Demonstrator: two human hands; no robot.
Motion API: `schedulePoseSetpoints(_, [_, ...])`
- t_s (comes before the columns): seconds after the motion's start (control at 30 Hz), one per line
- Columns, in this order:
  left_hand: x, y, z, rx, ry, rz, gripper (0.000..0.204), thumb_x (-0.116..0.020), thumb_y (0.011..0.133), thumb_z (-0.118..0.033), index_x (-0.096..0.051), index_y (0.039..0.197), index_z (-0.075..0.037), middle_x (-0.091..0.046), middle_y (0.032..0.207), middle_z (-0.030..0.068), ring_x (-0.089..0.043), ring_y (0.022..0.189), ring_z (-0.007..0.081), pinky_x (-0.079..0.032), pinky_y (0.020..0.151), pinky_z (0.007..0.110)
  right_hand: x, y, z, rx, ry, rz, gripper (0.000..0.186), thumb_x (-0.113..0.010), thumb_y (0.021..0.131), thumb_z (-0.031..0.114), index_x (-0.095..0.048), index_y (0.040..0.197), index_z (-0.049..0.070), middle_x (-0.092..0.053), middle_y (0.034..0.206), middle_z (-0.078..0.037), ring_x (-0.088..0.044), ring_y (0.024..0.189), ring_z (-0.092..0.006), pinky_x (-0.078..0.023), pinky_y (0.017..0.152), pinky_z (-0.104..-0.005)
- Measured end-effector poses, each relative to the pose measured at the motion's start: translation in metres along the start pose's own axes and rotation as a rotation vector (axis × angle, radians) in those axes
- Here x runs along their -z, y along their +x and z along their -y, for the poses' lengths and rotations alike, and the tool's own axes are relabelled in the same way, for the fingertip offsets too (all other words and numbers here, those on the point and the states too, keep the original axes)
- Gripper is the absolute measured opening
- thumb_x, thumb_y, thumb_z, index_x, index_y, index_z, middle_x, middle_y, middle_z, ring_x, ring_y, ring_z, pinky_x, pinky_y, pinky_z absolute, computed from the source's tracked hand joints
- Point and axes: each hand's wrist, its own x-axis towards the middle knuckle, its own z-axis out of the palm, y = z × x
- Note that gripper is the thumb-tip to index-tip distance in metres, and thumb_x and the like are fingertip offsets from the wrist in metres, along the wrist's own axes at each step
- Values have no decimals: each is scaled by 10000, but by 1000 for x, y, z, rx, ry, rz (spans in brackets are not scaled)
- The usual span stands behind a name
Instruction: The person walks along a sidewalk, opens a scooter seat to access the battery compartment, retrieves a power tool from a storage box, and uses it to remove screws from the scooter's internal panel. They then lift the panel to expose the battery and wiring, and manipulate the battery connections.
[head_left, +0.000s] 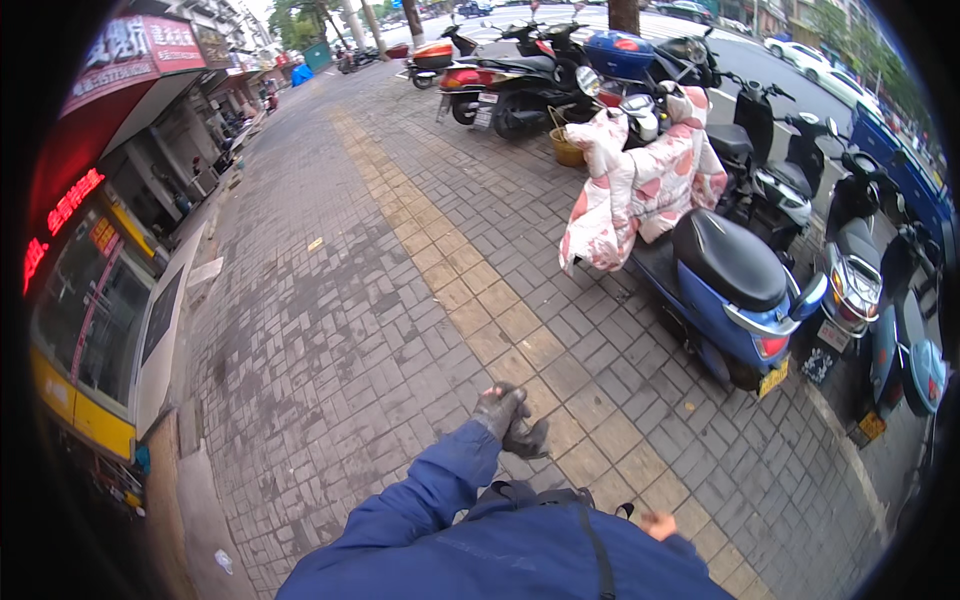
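Note:
My left hand (pixel 497 408), in a worn grey glove with some bare skin showing, reaches forward from a blue sleeve. Its fingers are curled around a dark, soft-looking item (pixel 525 437) that I cannot clearly make out, above the paving. My right hand (pixel 657 526) is bare and low at the lower right beside my blue jacket (pixel 490 560); it is small and blurred, so its finger shape is unclear. A dark strap (pixel 600 555) crosses the jacket.
Parked scooters line the right, nearest a blue one (pixel 725 280) with a quilted pink-patterned cover (pixel 640 180) beside it. A yellow bucket (pixel 566 150) stands among them. A tan tactile strip (pixel 450 280) runs along the grey pavement (pixel 300 330). Shopfronts (pixel 90 320) line the left; cars pass beyond.

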Motion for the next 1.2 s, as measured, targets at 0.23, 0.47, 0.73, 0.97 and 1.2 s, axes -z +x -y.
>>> schedulePoseSetpoints(0.23, [-63,31,-122,180,-995,248,257,-564,831,-316,-538,777,-67,-564,629,79,-529,520,176,-470,456,319,-33,28,195,476,694,489,409,-589,824,111,-439,1193,18,-559,993,-124,-587,787,-184,-517,652,-306])
schedulePoseSetpoints(0.47, [-88,83,-184,297,-1121,298,201,-527,837,-265,-498,792,-71,-512,675,47,-472,502,159,-487,500,328,-12,25,305,474,764,157,343,-553,834,56,-426,1150,4,-568,977,-142,-610,779,-222,-541,627,-323])
schedulePoseSetpoints(0.73, [-97,146,-134,419,-1062,330,236,-535,836,-312,-506,783,-84,-537,693,48,-574,647,230,-527,597,402,-42,70,302,471,765,-61,124,-609,803,80,-534,867,6,-582,808,-80,-593,709,-151,-510,532,-278])
schedulePoseSetpoints(0.97, [-118,177,-89,-434,-126,164,198,-614,795,-125,-513,940,-36,-535,859,64,-525,760,125,-464,585,263,-23,94,309,734,143,-661,140,-585,756,20,-609,894,21,-566,686,-75,-568,590,-176,-465,533,-288])
schedulePoseSetpoints(1.2, [-169,183,-78,526,-387,638,56,-599,802,-106,-556,789,-74,-557,618,33,-495,440,112,-420,380,237,-17,135,311,916,-330,-589,147,-609,709,63,-584,853,64,-498,758,-103,-556,658,-292,-474,571,-371])
